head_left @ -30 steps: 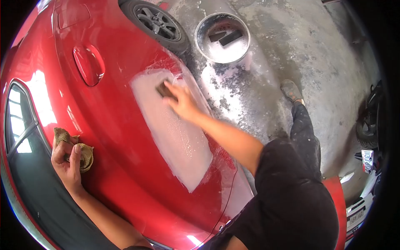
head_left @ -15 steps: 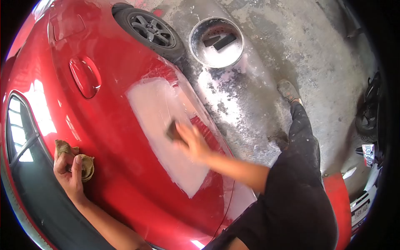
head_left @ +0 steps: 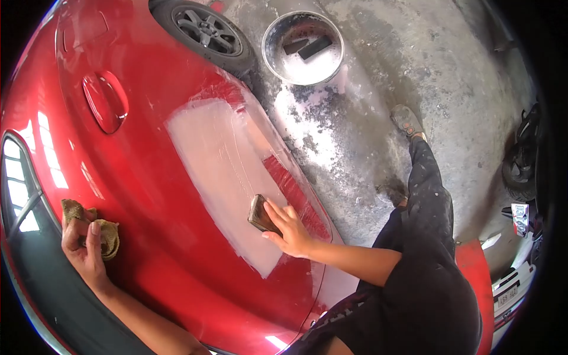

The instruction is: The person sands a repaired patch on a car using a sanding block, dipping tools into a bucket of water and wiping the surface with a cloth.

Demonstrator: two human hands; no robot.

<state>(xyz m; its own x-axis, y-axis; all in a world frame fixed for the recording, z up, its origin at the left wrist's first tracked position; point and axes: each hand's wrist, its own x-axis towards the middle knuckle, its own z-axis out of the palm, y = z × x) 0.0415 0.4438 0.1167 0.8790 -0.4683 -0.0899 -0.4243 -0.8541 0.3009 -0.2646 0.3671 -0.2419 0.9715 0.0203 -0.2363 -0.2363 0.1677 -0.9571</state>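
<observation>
My right hand (head_left: 288, 229) presses a dark sanding block (head_left: 260, 214) flat against the car's side, fingers over its edge. Under the block lies a pale, smooth-looking patch (head_left: 204, 139) with a few whitish streaks, on the red car body (head_left: 148, 195). Bare red with whitish scuffs shows along the patch's right side. At the left, near the car's side window (head_left: 59, 272), my left hand (head_left: 87, 251) is closed around a crumpled olive-tan cloth (head_left: 109, 239). Part of the cloth is hidden behind my fingers.
A round bucket (head_left: 271, 65) with whitish liquid and two dark blocks (head_left: 315, 47) stands on the stained concrete floor (head_left: 378, 53) near the car's wheel (head_left: 207, 32). A door handle (head_left: 105, 102) sticks out at upper left. Parked vehicles line the right edge.
My right hand has slid the sanding block down and slightly right along the pale patch. My left hand still grips the cloth. The view has shifted a little.
</observation>
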